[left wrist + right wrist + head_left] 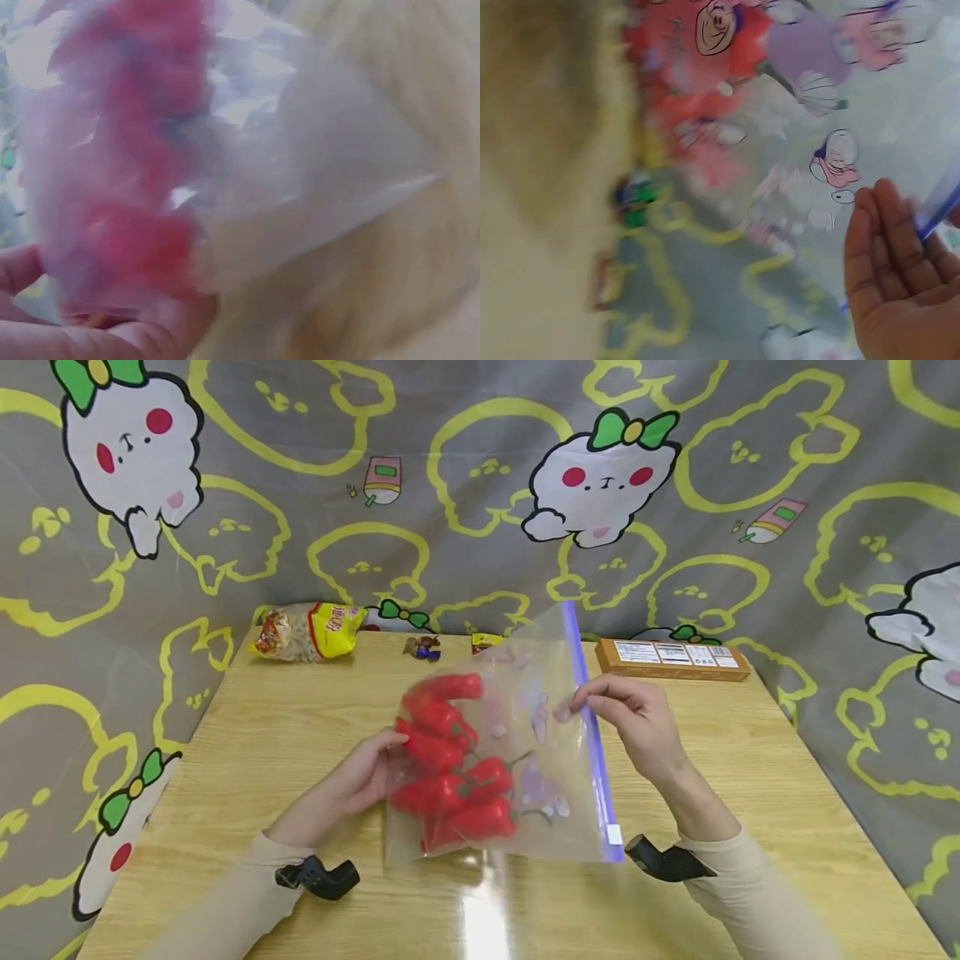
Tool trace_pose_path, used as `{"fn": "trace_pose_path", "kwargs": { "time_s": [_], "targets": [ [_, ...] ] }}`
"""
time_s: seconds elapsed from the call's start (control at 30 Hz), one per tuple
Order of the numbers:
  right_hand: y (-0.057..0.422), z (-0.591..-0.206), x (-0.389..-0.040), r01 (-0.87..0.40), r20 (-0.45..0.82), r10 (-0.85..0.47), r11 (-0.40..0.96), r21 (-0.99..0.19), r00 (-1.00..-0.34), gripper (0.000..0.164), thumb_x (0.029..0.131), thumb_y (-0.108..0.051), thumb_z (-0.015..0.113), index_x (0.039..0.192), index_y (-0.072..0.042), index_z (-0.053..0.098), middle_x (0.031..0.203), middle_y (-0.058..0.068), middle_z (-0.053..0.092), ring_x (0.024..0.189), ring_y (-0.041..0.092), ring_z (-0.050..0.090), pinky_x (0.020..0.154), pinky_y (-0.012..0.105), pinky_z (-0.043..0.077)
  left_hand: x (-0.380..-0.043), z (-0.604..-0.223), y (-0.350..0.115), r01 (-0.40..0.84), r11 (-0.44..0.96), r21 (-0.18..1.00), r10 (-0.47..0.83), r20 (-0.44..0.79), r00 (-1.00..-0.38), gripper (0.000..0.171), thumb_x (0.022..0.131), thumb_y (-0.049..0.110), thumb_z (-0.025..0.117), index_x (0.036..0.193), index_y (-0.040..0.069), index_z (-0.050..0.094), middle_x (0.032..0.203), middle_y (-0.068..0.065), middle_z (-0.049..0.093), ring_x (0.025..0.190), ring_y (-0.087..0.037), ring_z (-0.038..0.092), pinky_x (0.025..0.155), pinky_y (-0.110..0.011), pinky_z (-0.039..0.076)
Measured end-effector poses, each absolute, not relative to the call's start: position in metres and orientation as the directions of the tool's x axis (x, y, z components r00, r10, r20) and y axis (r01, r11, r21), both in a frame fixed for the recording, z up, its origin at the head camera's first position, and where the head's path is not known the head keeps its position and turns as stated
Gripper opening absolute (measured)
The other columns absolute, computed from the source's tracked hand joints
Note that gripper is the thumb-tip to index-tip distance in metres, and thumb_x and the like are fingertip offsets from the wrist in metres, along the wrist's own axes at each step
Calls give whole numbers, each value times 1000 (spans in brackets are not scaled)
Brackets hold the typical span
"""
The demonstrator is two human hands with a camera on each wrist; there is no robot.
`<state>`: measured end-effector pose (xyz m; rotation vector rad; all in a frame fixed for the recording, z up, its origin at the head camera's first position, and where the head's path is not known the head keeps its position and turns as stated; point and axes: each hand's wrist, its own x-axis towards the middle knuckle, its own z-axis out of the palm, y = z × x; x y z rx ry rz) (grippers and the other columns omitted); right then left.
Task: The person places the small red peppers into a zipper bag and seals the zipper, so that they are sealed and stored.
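A clear zip bag (562,831) with a purple zip edge and a white slider is held up above the table, tilted on its side. Several red peppers (480,822) with green stems lie bunched in its left half. My left hand (367,774) grips the bag's closed end, thumb in front and the other fingers hidden behind it. On the other side, my right hand (637,714) pinches the zip edge near its middle between thumb and fingers. Cartoon prints on the bag show in the right wrist view, and the left wrist view is blurred.
Along the back of the wooden table (247,752) stand a yellow-and-clear food packet (311,632), some small wrapped pieces (423,648), a small yellow packet (486,642) and a long brown box (672,660). A patterned grey curtain (480,560) hangs close behind.
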<state>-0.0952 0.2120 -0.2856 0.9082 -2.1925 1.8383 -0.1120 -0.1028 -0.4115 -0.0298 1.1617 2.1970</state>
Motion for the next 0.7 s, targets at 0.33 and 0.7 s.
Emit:
{"fn": "trace_pose_path", "kwargs": {
  "time_s": [0.33,0.7],
  "targets": [
    [233,-368,-122,-134,-78,-289,645,-752,-954,14,84,-3,52,90,-6,65,77,6,64,63,15,56,55,30,50,-127,-406,-128,-377,178,909,262,-413,-872,58,90,34,54,132,3,28,107,-11,51,69,-12,47,55,-23,39],
    [230,-399,-141,-105,-159,-283,732,-674,-946,12,84,-3,55,91,-2,64,72,8,59,55,13,52,50,27,46,-145,-413,-116,-318,335,887,186,-393,-900,56,93,35,50,131,-2,30,125,-19,45,109,-28,51,87,-34,45]
  ]
}}
